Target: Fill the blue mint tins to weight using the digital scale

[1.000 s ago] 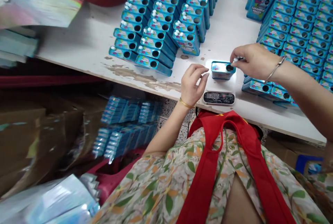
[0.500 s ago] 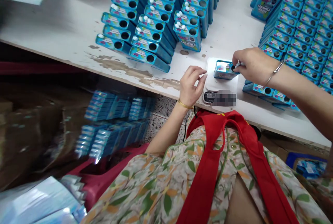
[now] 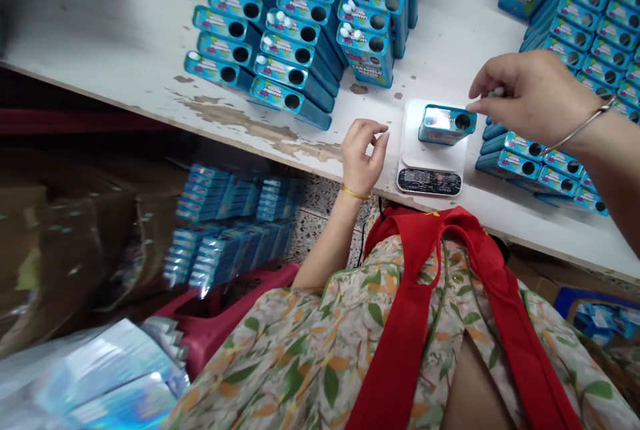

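Observation:
On a white digital scale [image 3: 413,153] stands one small blue tin [image 3: 449,125], its round dark opening facing up. My right hand [image 3: 530,87] is just right of and above this tin, fingers bent inward around small white candies [image 3: 497,92]; the fingertips hide part of them. My left hand [image 3: 363,155] hovers by the table's front edge, left of the scale. Its fingers are loosely curled, thumb and forefinger slightly apart, with nothing seen between them. The scale's display [image 3: 417,177] is lit, but its digits are hard to read.
Rows of blue tins [image 3: 285,93], many with white candies on top, stand left on the white table [image 3: 125,50]. More packed tins [image 3: 575,30] are at the right. Below the table are stacked blue packs [image 3: 220,257], a pink stool [image 3: 225,317] and cardboard boxes [image 3: 60,243].
My right hand has lifted away from the tin's opening, up and to the right. The tin stays on the scale. My left hand has barely moved; the view has shifted slightly.

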Demonstrator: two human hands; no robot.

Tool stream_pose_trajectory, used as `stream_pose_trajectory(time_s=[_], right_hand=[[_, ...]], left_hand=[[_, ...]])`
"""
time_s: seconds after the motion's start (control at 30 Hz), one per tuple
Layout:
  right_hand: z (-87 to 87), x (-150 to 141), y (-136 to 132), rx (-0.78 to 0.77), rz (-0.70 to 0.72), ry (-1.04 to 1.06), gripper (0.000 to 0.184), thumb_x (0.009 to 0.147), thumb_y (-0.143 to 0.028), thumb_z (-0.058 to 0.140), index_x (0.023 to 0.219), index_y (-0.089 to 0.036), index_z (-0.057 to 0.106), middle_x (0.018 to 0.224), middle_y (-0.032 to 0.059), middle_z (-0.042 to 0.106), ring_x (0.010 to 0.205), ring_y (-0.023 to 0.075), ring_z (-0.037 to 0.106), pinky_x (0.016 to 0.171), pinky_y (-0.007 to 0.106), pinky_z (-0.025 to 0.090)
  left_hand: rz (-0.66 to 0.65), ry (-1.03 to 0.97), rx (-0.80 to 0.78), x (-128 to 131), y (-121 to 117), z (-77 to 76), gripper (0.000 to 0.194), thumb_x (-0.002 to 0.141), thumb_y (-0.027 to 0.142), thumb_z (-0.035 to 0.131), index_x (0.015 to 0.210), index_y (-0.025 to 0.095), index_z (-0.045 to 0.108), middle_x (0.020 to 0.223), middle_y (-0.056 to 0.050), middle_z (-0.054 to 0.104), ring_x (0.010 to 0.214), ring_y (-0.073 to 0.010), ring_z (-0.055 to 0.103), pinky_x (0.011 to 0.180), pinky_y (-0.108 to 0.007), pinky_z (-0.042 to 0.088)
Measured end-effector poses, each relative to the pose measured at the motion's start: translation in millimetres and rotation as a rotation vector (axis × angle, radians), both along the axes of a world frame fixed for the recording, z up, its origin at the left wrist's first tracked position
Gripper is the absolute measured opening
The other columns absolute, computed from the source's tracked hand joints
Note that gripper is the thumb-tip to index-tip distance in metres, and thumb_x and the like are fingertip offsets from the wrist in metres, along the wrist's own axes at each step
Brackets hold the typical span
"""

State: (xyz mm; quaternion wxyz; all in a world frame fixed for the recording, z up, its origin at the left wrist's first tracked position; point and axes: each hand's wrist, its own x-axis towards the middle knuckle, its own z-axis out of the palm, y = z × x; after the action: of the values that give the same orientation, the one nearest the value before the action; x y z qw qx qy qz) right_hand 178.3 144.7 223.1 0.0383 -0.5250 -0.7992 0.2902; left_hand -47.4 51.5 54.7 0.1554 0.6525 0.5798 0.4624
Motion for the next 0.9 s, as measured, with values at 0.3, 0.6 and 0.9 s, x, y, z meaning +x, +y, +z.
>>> stream_pose_trajectory(time_s=[0.3,0.6,0.9], right_hand=[[-7.2,14.4,-6.2,-0.256,-0.365,0.471,0.017,0.082,-0.001,0.067,0.076,-0.017,0.065,0.055,-0.0014,0.054,0.044,0.0092,0.043,0.042,0.026,0.032],[-46.1,8.6,-5.9,-0.233,-0.315,0.745,0.014,0.080,-0.009,0.073,0.076,-0.017,0.062,0.062,-0.0010,0.057,0.050,0.0094,0.052,0.039,0.021,0.037],[-62.3,3.4,-3.3,-0.223,-0.252,0.805,0.022,0.077,-0.023,0.081,0.077,-0.018,0.059,0.072,0.0011,0.059,0.066,0.0146,0.065,0.048,0.022,0.050]], left_hand=[[0.062,-0.089,-0.080,-6.6,-6.9,-16.2,0.021,0.096,0.038,0.054,0.089,0.021,0.064,0.085,-0.003,0.064,0.070,-0.0115,0.054,0.059,-0.026,0.040],[0.034,-0.125,-0.078,-0.6,-5.2,-14.5,0.020,0.095,0.036,0.056,0.087,0.020,0.066,0.083,-0.002,0.064,0.069,-0.0112,0.053,0.059,-0.025,0.040],[0.008,-0.128,-0.132,0.8,-6.9,-18.3,0.019,0.094,0.034,0.057,0.086,0.020,0.066,0.083,-0.003,0.065,0.072,-0.0115,0.054,0.061,-0.024,0.042]])
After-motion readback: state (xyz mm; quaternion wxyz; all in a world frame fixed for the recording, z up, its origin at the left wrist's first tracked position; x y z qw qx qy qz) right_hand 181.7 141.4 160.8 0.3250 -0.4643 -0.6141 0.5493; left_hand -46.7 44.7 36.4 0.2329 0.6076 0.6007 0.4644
